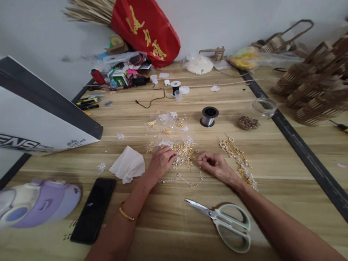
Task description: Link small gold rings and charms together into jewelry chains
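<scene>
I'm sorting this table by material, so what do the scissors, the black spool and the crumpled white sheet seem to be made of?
Scissors: blades likely polished steel, bright silver; handles probably smooth plastic, pale and evenly coloured.
Black spool: probably glossy plastic, with highlights on its rim; the silvery winding could be metal wire or clear line.
White sheet: likely matte tissue paper, thin with soft creases, though cloth is possible.

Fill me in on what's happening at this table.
A person's right hand pinches the end of a thin beaded chain lying on the table. The left hand reaches into a pile of gold and silver beads. Scissors lie nearby, as do a spool of wire and a phone.
</scene>
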A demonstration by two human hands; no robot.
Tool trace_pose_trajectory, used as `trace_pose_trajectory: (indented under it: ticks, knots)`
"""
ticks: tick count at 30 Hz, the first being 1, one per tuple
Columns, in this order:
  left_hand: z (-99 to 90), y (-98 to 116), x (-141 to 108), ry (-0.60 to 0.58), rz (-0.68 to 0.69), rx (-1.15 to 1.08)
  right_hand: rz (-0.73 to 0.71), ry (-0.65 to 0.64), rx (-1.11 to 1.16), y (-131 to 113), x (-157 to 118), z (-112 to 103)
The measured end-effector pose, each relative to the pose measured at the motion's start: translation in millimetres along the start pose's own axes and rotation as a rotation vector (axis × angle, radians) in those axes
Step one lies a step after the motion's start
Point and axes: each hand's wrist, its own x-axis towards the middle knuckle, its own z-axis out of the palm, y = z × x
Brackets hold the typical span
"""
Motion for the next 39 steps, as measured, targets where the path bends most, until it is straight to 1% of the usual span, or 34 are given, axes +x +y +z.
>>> trace_pose_trajectory:
  ticks: [8,11,14,17,21,27,29,31,39]
  knots:
    - [-3.7,7,2,-0.059,-0.001,0.046,-0.001,0.003,-0.019,2,0,0]
    - [-3.9,8,2,-0.056,0.002,0.036,0.009,-0.002,-0.015,0,0,0]
    - [-4.8,9,2,-0.035,-0.029,0.015,0.01,0.005,-0.02,-1,-1,0]
    - [-6.7,9,3,0.01,-0.072,-0.059,0.007,0.004,-0.03,-2,-1,0]
    - [-9.4,5,4,0.067,-0.131,-0.216,0.003,0.002,-0.025,-1,-1,-1]
    - [-12.0,-6,5,0.065,-0.308,-0.508,0.018,-0.001,-0.019,0,0,-1]
    - [-12.5,-8,4,0.068,-0.345,-0.582,0.017,0.0,-0.013,0,0,-1]
    - [-13.1,-10,4,0.066,-0.358,-0.616,0.013,0.001,-0.011,0,0,0]
    - [-13.8,-8,3,0.034,-0.38,-0.634,0.014,0.007,-0.023,0,-1,0]
